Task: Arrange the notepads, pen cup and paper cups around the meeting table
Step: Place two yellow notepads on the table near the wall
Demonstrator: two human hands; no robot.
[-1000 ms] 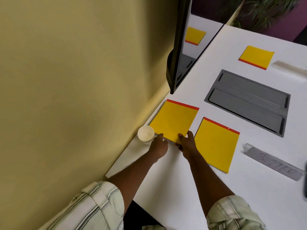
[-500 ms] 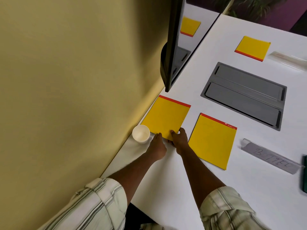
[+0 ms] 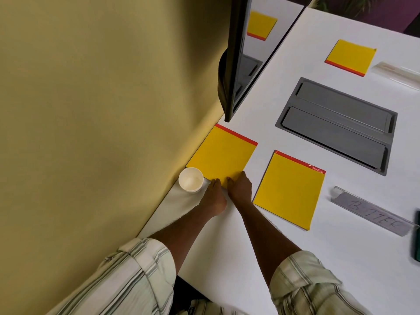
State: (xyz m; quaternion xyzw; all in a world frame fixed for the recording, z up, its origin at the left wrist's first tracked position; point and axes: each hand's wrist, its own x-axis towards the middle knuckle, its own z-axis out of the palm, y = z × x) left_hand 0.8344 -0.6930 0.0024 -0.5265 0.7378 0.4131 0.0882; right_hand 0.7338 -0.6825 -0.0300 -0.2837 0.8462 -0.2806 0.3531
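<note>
Both hands, left (image 3: 213, 196) and right (image 3: 239, 187), are pressing fingertips side by side on the near edge of a yellow notepad (image 3: 223, 153) at the bench's (image 3: 227, 258) nine o'clock, a paper cup (image 3: 191, 179) just left, two further notepads (image 3: 289, 189) (image 3: 350, 56) seemingly placed, no pen cup showing.

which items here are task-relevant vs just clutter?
Task items:
- notepad by the wall, both hands on its near edge: left hand, right hand
- middle notepad
- far notepad
- paper cup

Lying about:
- name placard
- grey cable hatch
- monitor
</note>
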